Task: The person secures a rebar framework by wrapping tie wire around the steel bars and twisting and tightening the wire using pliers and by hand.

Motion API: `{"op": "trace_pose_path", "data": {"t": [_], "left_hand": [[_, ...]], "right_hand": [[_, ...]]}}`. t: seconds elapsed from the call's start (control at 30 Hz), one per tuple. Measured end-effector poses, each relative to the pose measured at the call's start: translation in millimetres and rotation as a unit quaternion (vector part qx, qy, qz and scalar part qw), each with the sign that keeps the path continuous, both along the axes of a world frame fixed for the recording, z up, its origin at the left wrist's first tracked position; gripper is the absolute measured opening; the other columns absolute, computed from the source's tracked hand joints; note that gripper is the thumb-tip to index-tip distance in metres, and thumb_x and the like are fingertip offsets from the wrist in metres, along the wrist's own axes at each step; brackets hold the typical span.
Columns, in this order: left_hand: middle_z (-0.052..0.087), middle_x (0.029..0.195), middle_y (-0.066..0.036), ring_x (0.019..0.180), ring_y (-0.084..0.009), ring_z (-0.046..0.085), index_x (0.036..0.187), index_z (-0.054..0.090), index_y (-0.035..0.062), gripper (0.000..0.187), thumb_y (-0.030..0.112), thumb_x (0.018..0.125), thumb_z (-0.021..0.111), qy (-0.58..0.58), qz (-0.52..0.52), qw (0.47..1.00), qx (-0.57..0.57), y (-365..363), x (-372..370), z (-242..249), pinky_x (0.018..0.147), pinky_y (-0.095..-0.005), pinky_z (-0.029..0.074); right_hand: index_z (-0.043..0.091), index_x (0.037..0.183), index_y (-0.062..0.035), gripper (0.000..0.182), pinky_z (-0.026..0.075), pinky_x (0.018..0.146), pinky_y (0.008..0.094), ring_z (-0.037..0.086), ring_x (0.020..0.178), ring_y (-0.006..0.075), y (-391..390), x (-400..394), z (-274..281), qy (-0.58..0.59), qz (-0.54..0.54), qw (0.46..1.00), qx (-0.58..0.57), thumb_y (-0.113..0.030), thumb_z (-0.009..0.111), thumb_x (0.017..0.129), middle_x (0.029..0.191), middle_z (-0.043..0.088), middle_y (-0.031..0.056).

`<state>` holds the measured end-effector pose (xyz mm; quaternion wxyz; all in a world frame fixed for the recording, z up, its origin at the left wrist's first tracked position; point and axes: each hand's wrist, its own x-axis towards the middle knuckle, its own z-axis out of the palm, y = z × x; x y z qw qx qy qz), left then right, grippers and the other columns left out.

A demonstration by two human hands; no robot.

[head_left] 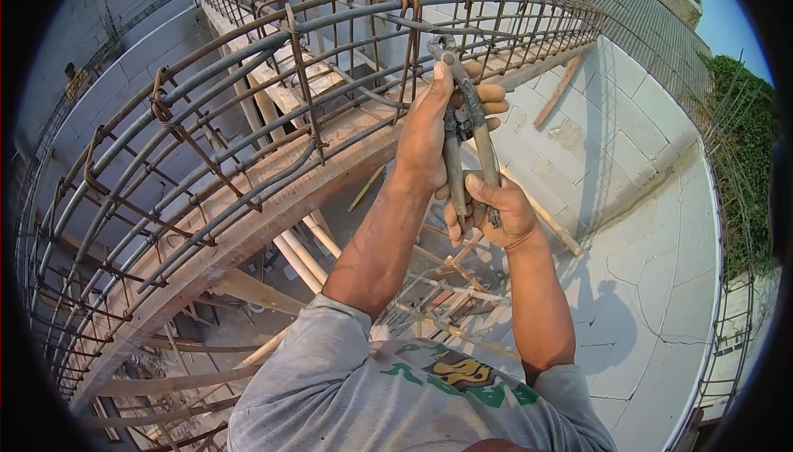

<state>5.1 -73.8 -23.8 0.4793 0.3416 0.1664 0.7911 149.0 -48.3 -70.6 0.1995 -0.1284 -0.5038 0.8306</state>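
Note:
A pair of end-cutting pincers (486, 153) with worn, partly black-wrapped handles is held upright between my two hands. My left hand (425, 138) closes round the upper part just below the jaws, thumb pointing up and fingertips coming out behind the handles. Lower down, my right hand (508, 212) grips around the handle ends, its thumb lying across the front and its fingers curled underneath. A dark bunch of thin wire ends (494, 217) shows by the right thumb. Behind the pincers' head runs a rebar cage (347, 18) with bent stirrups, overlapping it in this view.
The cage lies along a wooden formwork board (239, 221) curving across the view. Below are bamboo poles (301, 262) and scattered timber. A light block wall (636, 113) rises at right, with greenery (747, 171) beyond. A person (77, 80) is far off at left.

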Motion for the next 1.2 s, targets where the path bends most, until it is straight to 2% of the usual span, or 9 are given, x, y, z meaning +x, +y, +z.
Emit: {"op": "trace_pose_path", "data": {"t": [0.13,0.17,0.33,0.43,0.6,0.8,0.97,1.07,1.2], "left_hand": [[0.063,0.082,-0.006,0.067,-0.0164,0.064,0.108,0.055,0.0052,0.044,0.047,0.101,0.041,0.026,0.042,0.989,-0.138,5.2,-16.6,-13.3,0.066,-0.0337,0.058],[0.061,0.079,-0.004,0.065,-0.0149,0.060,0.102,0.055,0.0084,0.042,0.048,0.100,0.042,0.044,0.067,0.982,-0.172,3.5,-15.2,-11.1,0.062,-0.0309,0.054],[0.058,0.086,-0.003,0.074,-0.0131,0.052,0.099,0.055,0.0090,0.048,0.056,0.098,0.043,0.177,0.226,0.937,-0.200,-0.3,2.5,-19.6,0.067,-0.0264,0.044],[0.060,0.090,-0.004,0.077,-0.0113,0.052,0.108,0.054,0.0064,0.047,0.051,0.099,0.044,0.151,0.193,0.951,-0.190,-10.8,16.5,-37.0,0.072,-0.0252,0.043],[0.066,0.096,-0.009,0.082,-0.0120,0.062,0.108,0.053,0.0020,0.028,0.028,0.100,0.052,0.238,0.282,0.909,-0.194,-26.7,9.9,-64.8,0.073,-0.0268,0.050],[0.070,0.082,-0.009,0.077,-0.0132,0.067,0.101,0.059,0.0011,0.016,0.016,0.097,0.055,0.495,0.425,0.715,-0.252,-69.6,-11.2,-69.7,0.067,-0.0304,0.053],[0.068,0.077,-0.008,0.069,-0.0113,0.064,0.098,0.062,0.0004,0.016,0.015,0.096,0.057,0.492,0.445,0.711,-0.232,-97.2,-33.5,-90.4,0.062,-0.0278,0.051],[0.067,0.074,-0.007,0.066,-0.0108,0.062,0.098,0.062,0.0004,0.015,0.015,0.096,0.058,0.493,0.442,0.708,-0.247,-114.8,-36.2,-86.0,0.061,-0.0267,0.051],[0.065,0.074,-0.005,0.067,-0.0105,0.061,0.097,0.061,0.0003,0.018,0.018,0.096,0.058,0.430,0.458,0.741,-0.236,-131.0,-35.6,-72.1,0.062,-0.0253,0.050]], "right_hand": [[0.057,0.110,0.0046,0.056,0.056,0.061,0.0315,0.068,0.070,0.0234,1.2,-8.4,-6.0,-0.105,-0.140,0.957,0.232,-0.040,0.075,0.082,0.084,0.068,0.0155],[0.053,0.118,0.0046,0.070,0.055,0.075,0.0339,0.068,0.089,0.0273,0.8,-8.4,-5.5,-0.126,-0.180,0.936,0.275,-0.042,0.081,0.074,0.098,0.066,0.0188],[0.050,0.120,0.0018,0.058,0.048,0.089,0.0440,0.058,0.108,0.0395,-20.6,-16.6,-30.8,-0.162,-0.265,0.775,0.550,-0.025,0.076,0.077,0.111,0.059,0.0255],[0.053,0.109,0.0009,0.034,0.048,0.076,0.0480,0.059,0.091,0.0450,-34.2,-26.6,-49.9,-0.133,-0.295,0.799,0.507,-0.011,0.064,0.079,0.096,0.060,0.0256],[0.055,0.105,0.0000,0.027,0.048,0.075,0.0484,0.060,0.087,0.0464,-51.3,-25.5,-69.2,-0.108,-0.288,0.855,0.417,-0.007,0.057,0.079,0.088,0.063,0.0242],[0.058,0.114,-0.0012,0.036,0.048,0.081,0.0446,0.062,0.090,0.0416,-58.0,-10.9,-63.6,-0.225,-0.186,0.889,0.354,-0.011,0.059,0.079,0.092,0.065,0.0238],[0.061,0.118,-0.0012,0.040,0.047,0.088,0.0399,0.064,0.095,0.0313,-40.5,-0.8,-101.3,-0.168,-0.109,0.964,0.174,-0.019,0.063,0.082,0.100,0.068,0.0167],[0.060,0.120,-0.0010,0.042,0.047,0.088,0.0381,0.063,0.096,0.0269,-39.6,3.0,-98.5,-0.182,-0.115,0.931,0.296,-0.019,0.064,0.082,0.105,0.067,0.0136],[0.061,0.119,-0.0012,0.039,0.048,0.084,0.0332,0.061,0.096,0.0195,-37.5,-1.6,-110.3,-0.120,-0.165,0.952,0.227,-0.015,0.063,0.082,0.105,0.066,0.0133]]}}
